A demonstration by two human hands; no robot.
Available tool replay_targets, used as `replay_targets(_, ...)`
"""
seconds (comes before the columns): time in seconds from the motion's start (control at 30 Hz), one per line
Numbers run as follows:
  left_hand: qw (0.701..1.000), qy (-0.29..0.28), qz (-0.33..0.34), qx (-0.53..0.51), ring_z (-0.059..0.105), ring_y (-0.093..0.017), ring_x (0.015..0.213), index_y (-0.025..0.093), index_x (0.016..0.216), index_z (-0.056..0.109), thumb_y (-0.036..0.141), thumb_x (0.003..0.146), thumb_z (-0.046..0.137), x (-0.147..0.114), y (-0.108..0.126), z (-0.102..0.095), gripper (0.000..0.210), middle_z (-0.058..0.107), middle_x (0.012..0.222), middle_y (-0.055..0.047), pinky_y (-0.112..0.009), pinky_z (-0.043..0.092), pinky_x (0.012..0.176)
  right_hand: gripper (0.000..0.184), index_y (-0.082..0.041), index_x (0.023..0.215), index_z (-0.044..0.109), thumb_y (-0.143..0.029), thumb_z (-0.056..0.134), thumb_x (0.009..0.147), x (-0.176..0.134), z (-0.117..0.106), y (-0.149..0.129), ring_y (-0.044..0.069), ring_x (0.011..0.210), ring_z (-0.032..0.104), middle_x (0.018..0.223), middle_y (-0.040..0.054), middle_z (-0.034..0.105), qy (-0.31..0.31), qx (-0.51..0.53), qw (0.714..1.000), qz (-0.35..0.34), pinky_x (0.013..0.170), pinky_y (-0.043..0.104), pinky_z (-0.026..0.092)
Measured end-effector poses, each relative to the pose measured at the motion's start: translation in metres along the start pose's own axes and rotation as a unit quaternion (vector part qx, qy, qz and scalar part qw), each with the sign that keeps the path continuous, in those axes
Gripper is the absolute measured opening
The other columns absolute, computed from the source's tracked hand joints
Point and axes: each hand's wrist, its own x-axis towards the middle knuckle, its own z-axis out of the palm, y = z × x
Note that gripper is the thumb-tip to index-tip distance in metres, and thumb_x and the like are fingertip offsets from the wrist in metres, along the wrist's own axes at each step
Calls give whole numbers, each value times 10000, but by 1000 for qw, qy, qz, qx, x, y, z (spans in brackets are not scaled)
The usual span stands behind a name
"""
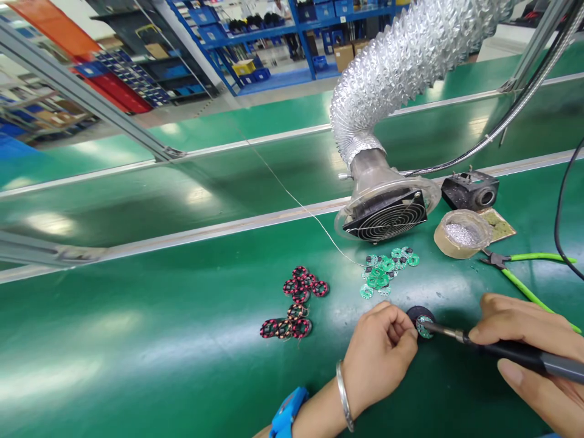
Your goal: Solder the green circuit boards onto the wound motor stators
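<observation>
My right hand (533, 353) grips a soldering iron (506, 351) by its dark handle. The iron's tip rests on a small round green circuit board (424, 326), which lies against a black round part (414, 312). My left hand (381, 356) is closed in a pinch at the left edge of that board; what the fingertips hold is hidden. Beyond my left hand lies a loose pile of small green ring-shaped circuit boards (378, 278). Further left are several black rings wound with red and copper colours (300, 285). A thin wire (314, 217) runs down to the board pile.
Over the bench hangs a fume extractor (387, 216) on a silver duct (401, 67). At right are a round tub of metal shavings (458, 234), a yellowish sponge (499, 224), a black iron holder (472, 190) and green-handled cutters (497, 260). A black cable (559, 219) hangs at the right edge.
</observation>
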Motion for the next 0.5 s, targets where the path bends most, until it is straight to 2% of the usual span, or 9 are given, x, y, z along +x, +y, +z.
replay_targets(0.13,1000,-2,-3,-1,485,-79,496,165,647,558,131,758,535,0,-1,0,119,513,637,15,-186,414,460,265,-240,1117,578,-183,461,886,0,1,9,206,598,605,709,38,604,-5,-17,1000,-6,525,331,469)
replay_targets(0.23,1000,-2,2,1,491,-85,504,163,665,563,131,767,533,0,-1,0,111,518,641,12,-188,417,461,344,-226,1222,551,-119,490,901,2,11,17,158,578,584,720,10,625,-12,-48,999,-23,542,285,476)
replay_targets(0.4,1000,-2,6,-16,486,-78,501,165,676,551,133,773,532,0,-2,1,104,505,652,19,-183,416,461,262,-199,1125,558,-131,543,872,4,34,24,202,768,579,858,59,642,-84,-109,989,-58,676,334,491)
replay_targets(0.5,999,-3,18,-29,486,-75,507,165,679,545,145,781,542,0,-4,1,104,496,666,21,-184,422,471,304,-210,1110,545,-57,484,853,4,41,25,190,764,542,844,44,610,-80,-103,989,-69,679,316,476)
